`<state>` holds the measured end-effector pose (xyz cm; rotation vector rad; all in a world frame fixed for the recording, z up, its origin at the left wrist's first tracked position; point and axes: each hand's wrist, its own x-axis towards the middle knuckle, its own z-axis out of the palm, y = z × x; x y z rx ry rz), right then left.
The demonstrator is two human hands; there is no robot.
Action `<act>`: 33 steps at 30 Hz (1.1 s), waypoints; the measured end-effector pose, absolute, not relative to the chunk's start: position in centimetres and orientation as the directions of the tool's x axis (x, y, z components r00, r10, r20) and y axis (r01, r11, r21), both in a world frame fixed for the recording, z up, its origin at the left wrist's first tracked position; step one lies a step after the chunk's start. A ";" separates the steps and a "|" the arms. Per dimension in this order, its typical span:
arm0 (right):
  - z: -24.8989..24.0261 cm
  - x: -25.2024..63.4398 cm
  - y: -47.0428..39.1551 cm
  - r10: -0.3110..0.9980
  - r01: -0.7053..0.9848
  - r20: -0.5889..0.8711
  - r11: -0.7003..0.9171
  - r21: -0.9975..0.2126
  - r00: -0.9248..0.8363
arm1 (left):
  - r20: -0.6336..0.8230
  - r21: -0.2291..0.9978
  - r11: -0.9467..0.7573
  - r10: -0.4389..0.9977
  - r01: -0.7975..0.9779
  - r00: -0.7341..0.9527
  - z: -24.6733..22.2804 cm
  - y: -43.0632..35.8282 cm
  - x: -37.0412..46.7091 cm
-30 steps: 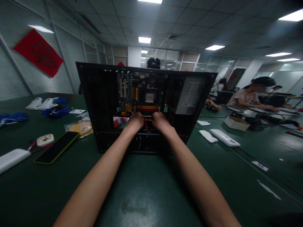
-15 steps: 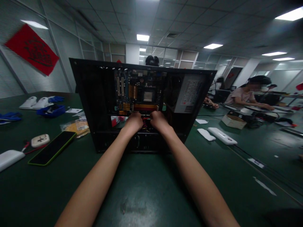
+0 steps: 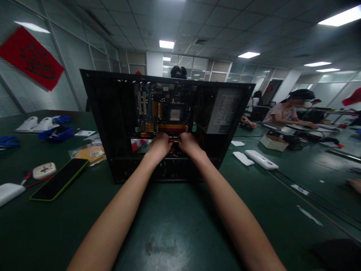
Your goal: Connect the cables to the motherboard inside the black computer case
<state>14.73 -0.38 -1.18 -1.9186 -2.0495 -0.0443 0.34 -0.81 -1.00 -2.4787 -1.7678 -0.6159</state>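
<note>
Both hands, left and right, pinch together on red wires at the board's lower edge; a hard tug could tear a connector.

power supply label and red wall banner, print illegible

A green-edged phone, a white handset and a cardboard box lie on the green surface.

Green table, glass-walled office, ceiling lights
</note>
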 end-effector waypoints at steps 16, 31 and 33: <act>-1.0 14.4 -1.2 0.966 0.989 0.257 0.063 -0.131 -0.027 | 0.395 0.072 -0.214 0.903 0.974 0.169 -0.7 -2.1 0.7; -0.6 14.2 -1.6 0.966 0.989 0.250 0.093 -0.117 -0.061 | 0.301 0.074 -0.186 0.941 0.980 0.156 0.3 -0.9 0.9; -0.7 14.2 -1.6 0.966 0.988 0.250 0.093 -0.121 -0.061 | 0.289 0.081 -0.176 0.946 0.981 0.146 0.2 -0.7 0.9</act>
